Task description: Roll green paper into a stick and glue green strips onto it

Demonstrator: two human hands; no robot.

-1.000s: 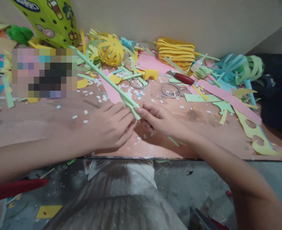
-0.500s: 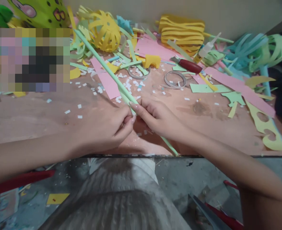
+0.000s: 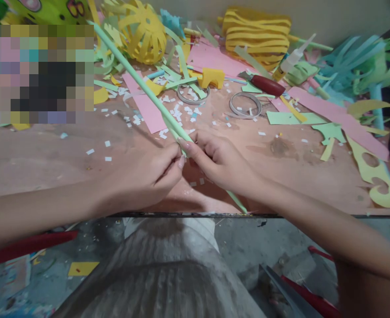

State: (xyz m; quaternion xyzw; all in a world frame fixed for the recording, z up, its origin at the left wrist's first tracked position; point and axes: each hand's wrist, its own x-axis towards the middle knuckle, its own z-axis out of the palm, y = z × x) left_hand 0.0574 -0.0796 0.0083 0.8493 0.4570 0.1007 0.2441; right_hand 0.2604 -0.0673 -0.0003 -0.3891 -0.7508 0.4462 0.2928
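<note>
At six o'clock on the brown worktop (image 3: 65, 163), left hand (image 3: 163, 170) and right hand (image 3: 219, 159) pinch a slender pale-green rod (image 3: 142, 84), grips closed, seemingly mid-wrap, next needing even tension.

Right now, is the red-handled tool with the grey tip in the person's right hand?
No, the red-handled tool lies beyond and apart from the right hand, which holds a thin, light-green stick.

Craft workspace with paper scraps (image 3: 341, 116)
</note>
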